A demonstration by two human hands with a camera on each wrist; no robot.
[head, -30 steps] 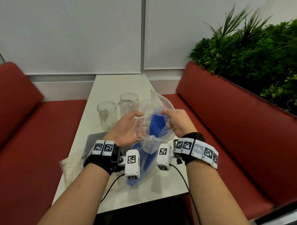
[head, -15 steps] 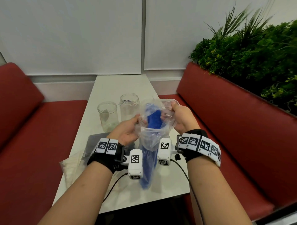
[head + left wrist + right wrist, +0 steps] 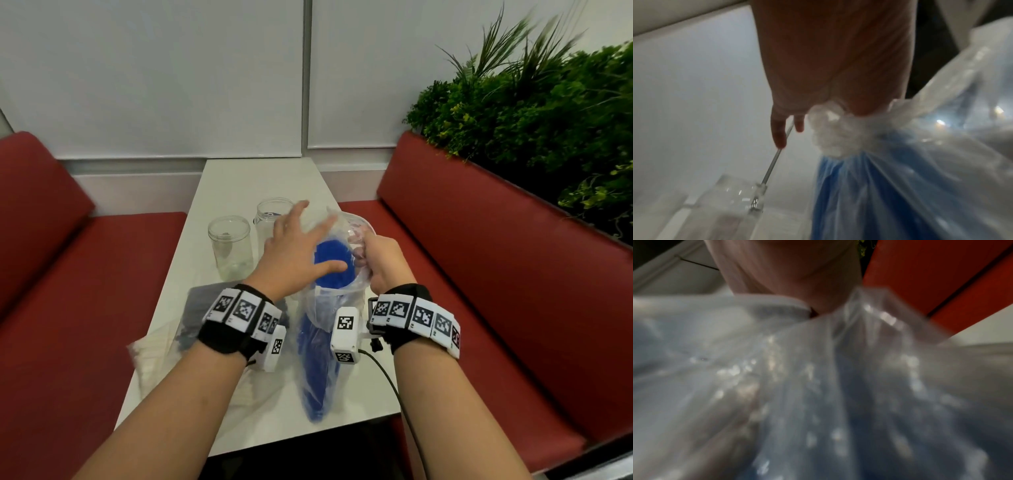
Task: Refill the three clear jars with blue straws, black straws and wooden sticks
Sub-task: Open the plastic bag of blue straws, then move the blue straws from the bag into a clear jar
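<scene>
While right hand [image 3: 378,260] pinches bag [image 3: 337,308] rim, left hand [image 3: 294,250] spread over blue straws [image 3: 330,262], wrist views blurred

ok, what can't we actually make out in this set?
- Third jar: head view shows only two clear jars; the left hand and the bag may hide it.
- Right hand fingers: head view, buried in bag plastic.
- Right wrist view: motion blur; only plastic and blue.
- Flat packets at left: contents unclear, behind the left wrist.
</scene>
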